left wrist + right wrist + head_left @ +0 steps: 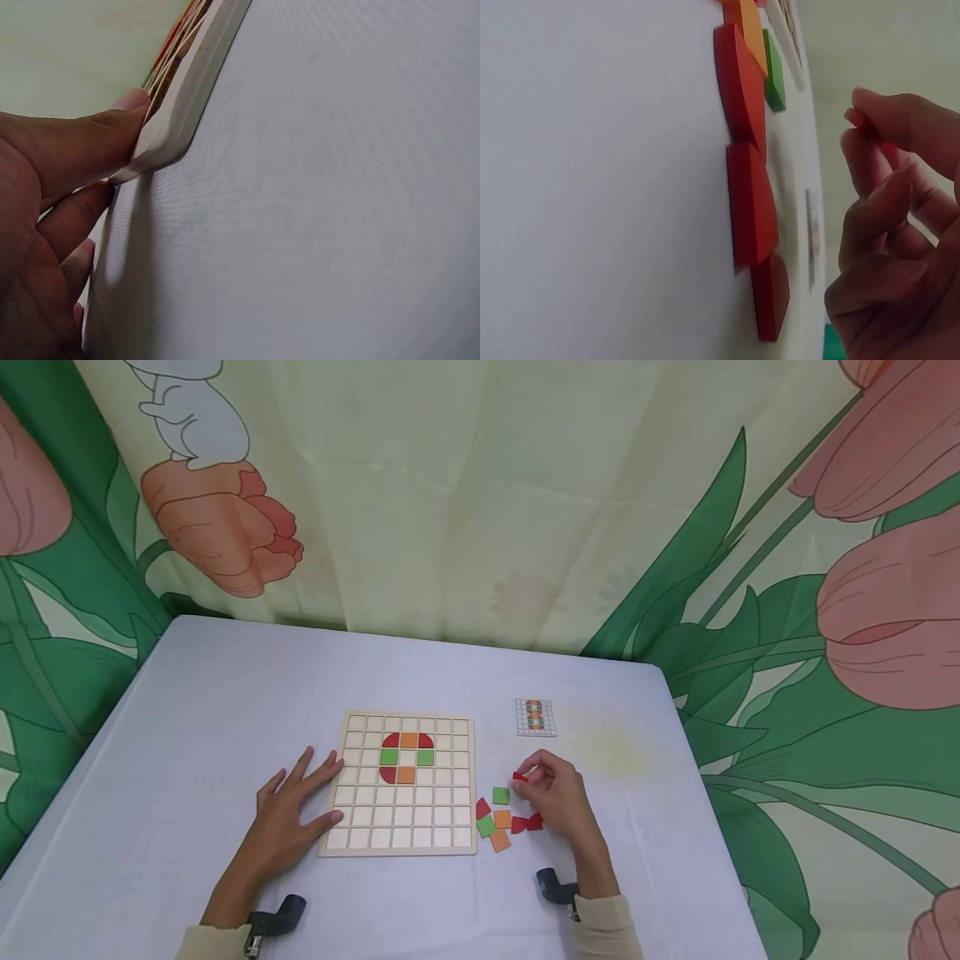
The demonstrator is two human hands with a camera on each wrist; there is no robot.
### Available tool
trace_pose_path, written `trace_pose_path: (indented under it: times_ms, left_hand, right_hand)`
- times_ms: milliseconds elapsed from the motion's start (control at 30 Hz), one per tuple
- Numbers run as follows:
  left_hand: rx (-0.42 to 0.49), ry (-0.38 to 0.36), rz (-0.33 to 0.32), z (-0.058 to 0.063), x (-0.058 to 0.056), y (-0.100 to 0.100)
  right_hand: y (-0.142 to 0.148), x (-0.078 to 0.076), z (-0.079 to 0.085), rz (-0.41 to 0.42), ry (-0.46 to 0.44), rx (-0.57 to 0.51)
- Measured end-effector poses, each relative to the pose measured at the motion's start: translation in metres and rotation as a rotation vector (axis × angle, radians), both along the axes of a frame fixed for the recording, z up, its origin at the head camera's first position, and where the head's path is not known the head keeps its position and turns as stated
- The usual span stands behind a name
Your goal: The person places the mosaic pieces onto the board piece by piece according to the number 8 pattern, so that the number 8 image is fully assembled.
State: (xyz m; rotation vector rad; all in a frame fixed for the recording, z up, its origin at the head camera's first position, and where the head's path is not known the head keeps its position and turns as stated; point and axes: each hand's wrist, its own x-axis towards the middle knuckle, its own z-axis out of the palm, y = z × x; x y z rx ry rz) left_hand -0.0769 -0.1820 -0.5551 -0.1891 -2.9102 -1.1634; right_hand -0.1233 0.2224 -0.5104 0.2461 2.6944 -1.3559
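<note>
A wooden grid board point(360, 837) lies flat on the table. In its upper middle sit red quarter-round tiles point(391, 740), orange square tiles point(406, 775) and green square tiles point(425, 757) around one bare cell. My left hand point(285, 818) touches the board's left edge with spread fingers; in the left wrist view its thumb point(97, 146) lies against the board's side point(176, 120). Right of the board, my right hand point(558, 795) pinches a red tile point(519, 777) between thumb and fingertips, above the table. Most of that tile point(866, 125) is hidden by the fingers.
Loose tiles lie between board and right hand: green point(501, 795), orange point(500, 840) and red ones point(518, 825). A small pattern card point(536, 717) with a coloured grid lies beyond the right hand. A printed curtain point(420, 527) hangs behind the white table point(240, 693).
</note>
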Motion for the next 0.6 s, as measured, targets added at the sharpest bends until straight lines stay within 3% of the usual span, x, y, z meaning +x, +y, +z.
trace_pose_path:
  times_ms: [200, 433, 600]
  left_hand:
    - [0.005, 0.003, -0.002, 0.000, 0.002, 0.000]
    - [0.001, 0.012, -0.001, 0.000, -0.001, 0.000]
    - [0.004, 0.015, -0.002, -0.001, 0.000, 0.000]
  right_hand:
    - [-0.009, -0.003, 0.000, 0.081, 0.039, -0.008]
    - [-0.017, -0.005, 0.004, 0.107, 0.023, -0.054]
    - [-0.022, -0.006, 0.006, 0.173, 0.022, -0.090]
